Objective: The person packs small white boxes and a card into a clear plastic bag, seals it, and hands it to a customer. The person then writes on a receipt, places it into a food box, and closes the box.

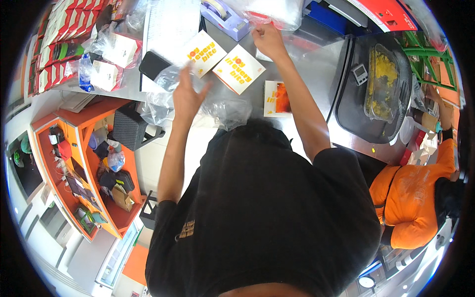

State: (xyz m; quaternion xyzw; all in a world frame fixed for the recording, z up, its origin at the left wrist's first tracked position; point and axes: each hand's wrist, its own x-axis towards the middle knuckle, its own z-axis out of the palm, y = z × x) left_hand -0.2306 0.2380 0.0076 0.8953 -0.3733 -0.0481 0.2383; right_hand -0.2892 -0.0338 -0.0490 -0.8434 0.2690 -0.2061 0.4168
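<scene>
My right hand (268,42) reaches to the far side of the metal table, its fingers closed on the edge of a clear plastic bag (277,11) with red trim. Fingers and thumb apart, my left hand (189,96) hovers over crumpled clear plastic bags (161,101), holding nothing I can see. Between the hands lie two white square boxes, a left one (205,55) and a right one (239,69), both with orange and yellow print. Nearer me, a third white box (278,99) bears a red-orange picture and is partly hidden by my right forearm.
Beyond the boxes stands a purple tape dispenser (225,20). A black phone (154,65) and bagged boxes (111,74) are at left. On the right, a black tray (346,106) carries a timer (359,74) and a yellow-food container (383,84). An orange-shirted person (413,203) works there.
</scene>
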